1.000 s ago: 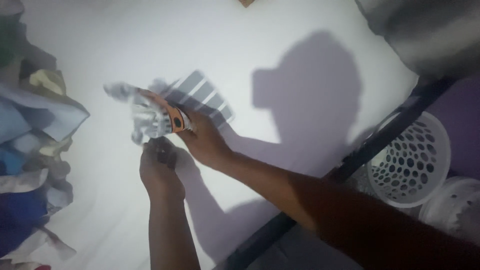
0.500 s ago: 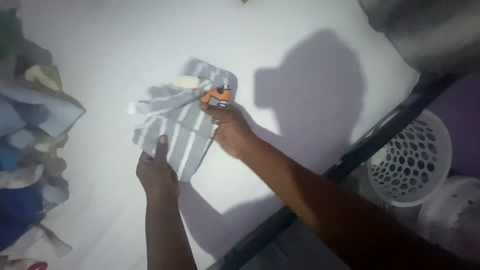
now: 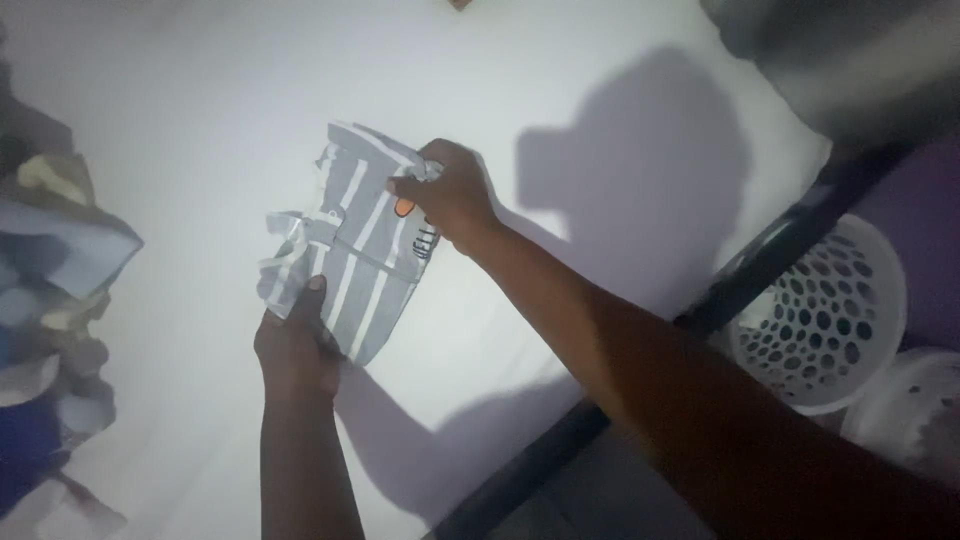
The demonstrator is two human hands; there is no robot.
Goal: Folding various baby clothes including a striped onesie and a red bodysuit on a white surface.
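Folding step. My left hand (image 3: 295, 350) pins the striped garment (image 3: 350, 255) at its near edge on the white sheet (image 3: 600, 100); my right hand (image 3: 445, 195) pinches its far corner shut. Next fold needs edges aligned.

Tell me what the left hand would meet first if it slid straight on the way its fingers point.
The left hand points up the white sheet and already touches the grey striped garment, so it would likely push further over that cloth first; depth is hard to judge.
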